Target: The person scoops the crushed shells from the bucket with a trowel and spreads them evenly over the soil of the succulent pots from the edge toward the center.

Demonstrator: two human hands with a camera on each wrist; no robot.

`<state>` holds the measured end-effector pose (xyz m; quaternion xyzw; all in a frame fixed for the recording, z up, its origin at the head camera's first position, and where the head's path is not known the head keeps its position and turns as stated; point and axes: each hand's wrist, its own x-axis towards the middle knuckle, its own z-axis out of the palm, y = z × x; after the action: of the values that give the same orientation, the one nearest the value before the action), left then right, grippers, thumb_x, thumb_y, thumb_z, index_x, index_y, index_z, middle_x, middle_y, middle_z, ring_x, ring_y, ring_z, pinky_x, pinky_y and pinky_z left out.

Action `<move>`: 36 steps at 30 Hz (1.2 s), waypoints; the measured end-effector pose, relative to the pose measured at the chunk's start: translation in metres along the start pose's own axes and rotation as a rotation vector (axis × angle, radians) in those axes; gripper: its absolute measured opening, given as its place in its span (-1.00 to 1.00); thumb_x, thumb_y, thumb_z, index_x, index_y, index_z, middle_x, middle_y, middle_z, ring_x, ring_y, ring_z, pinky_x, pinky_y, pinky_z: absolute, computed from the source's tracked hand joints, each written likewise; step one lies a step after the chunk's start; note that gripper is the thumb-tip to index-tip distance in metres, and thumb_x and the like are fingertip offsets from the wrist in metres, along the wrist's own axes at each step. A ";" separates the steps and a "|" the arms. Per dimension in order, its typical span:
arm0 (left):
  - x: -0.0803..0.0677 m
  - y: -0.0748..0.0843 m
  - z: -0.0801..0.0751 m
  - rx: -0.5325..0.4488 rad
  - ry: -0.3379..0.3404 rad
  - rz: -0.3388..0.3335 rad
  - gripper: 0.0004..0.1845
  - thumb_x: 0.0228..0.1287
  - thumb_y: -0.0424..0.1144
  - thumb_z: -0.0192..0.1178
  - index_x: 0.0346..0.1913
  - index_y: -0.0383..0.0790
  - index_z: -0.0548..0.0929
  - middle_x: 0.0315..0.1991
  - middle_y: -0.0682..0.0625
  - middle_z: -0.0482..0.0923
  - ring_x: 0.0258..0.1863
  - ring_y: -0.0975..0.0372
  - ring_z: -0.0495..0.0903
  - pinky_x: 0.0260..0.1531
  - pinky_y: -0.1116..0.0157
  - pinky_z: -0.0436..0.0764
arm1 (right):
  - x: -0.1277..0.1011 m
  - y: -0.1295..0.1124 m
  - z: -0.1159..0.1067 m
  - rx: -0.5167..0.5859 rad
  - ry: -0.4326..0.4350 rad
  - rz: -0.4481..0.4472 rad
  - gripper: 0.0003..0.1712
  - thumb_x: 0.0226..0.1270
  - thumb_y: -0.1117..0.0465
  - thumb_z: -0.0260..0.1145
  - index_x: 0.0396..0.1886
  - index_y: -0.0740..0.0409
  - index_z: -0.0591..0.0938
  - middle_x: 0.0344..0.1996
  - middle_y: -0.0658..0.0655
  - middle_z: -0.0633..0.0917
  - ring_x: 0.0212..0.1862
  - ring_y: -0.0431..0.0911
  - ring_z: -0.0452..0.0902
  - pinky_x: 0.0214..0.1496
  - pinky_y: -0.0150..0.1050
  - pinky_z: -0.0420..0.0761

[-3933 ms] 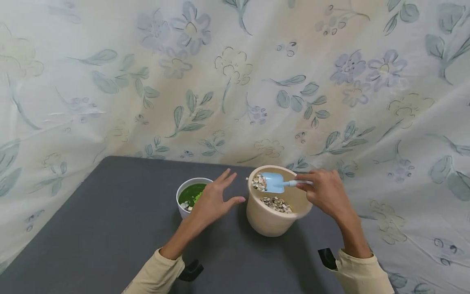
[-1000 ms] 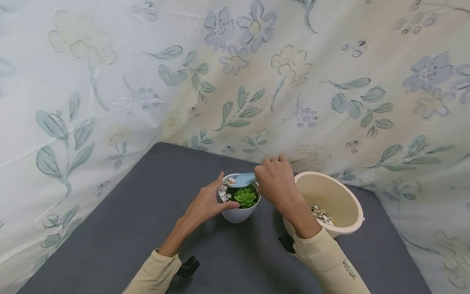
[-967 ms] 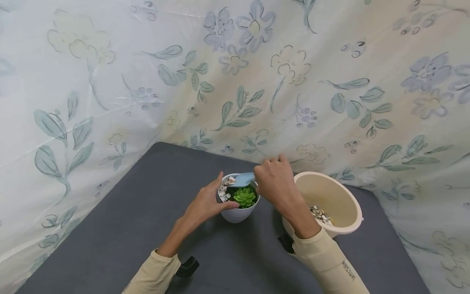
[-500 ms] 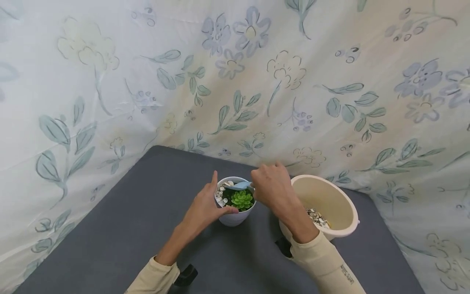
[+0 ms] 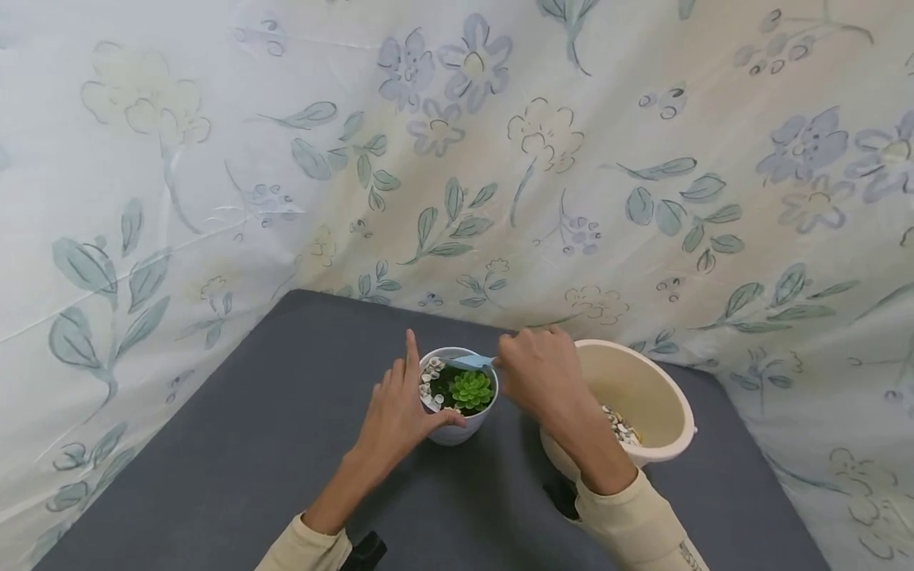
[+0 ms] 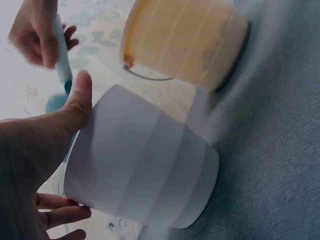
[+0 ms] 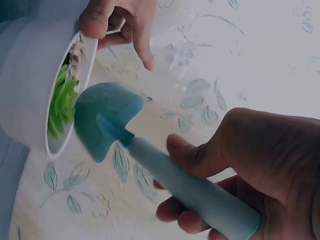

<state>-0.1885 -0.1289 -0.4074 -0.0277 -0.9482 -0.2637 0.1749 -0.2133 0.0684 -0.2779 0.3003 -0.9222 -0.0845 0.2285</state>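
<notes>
- Head view: left hand cups the small white ribbed plant pot, thumb on the near rim, index finger straight up along the left side. Pot stands mid-table on the dark grey tabletop, holding a green rosette succulent and pale pebbles. Right hand holds the light blue plastic scoop over the pot's far rim. Cream plastic bucket with pebbles stands just right.
- Left wrist view: thumb presses the pot wall; fingers wrap the far side.
- Right wrist view: fingers curl round the scoop handle; blade sits beside the pot rim.
</notes>
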 end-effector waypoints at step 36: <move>0.013 0.056 0.008 -0.036 0.204 0.503 0.04 -0.01 0.19 0.61 0.52 -0.16 0.46 0.40 -0.32 0.48 0.42 -0.15 0.49 0.40 -0.32 0.43 | -0.125 0.173 0.008 -0.124 0.204 0.167 -0.76 -0.07 0.38 0.69 -0.34 0.24 0.82 -0.44 0.21 0.77 -0.30 0.14 0.62 -0.01 0.38 0.50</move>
<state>-0.1949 -0.0778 -0.3819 -0.2389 -0.8841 -0.2303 0.3291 -0.2167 0.2823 -0.2812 0.2147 -0.9090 -0.0909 0.3456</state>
